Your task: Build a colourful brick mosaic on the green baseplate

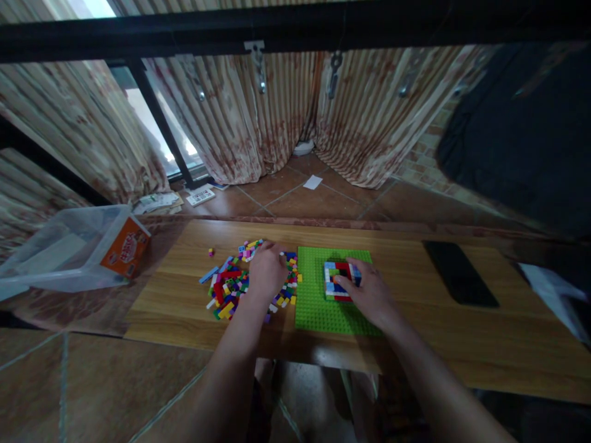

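On the green baseplate (309, 311) stands a low, square brick structure (329, 289) in red, white, blue and green, with a dark hollow in its middle. My right hand (372, 292) is on its right side, thumb across the top and fingers around the far right corner, closed on it. To the left of the baseplate spreads a pile of loose toy bricks (226, 289) in many colours. My left hand (268, 267) reaches down into the far part of this pile. Its fingertips are hidden, so whether they hold a brick does not show.
A black tablet-like slab (459, 274) lies on the wooden table (397, 357) at the right. One small brick (211, 252) sits apart, left of the pile. Beyond the table's left end stands a clear plastic bin (69, 258) with an orange label. Curtains hang behind.
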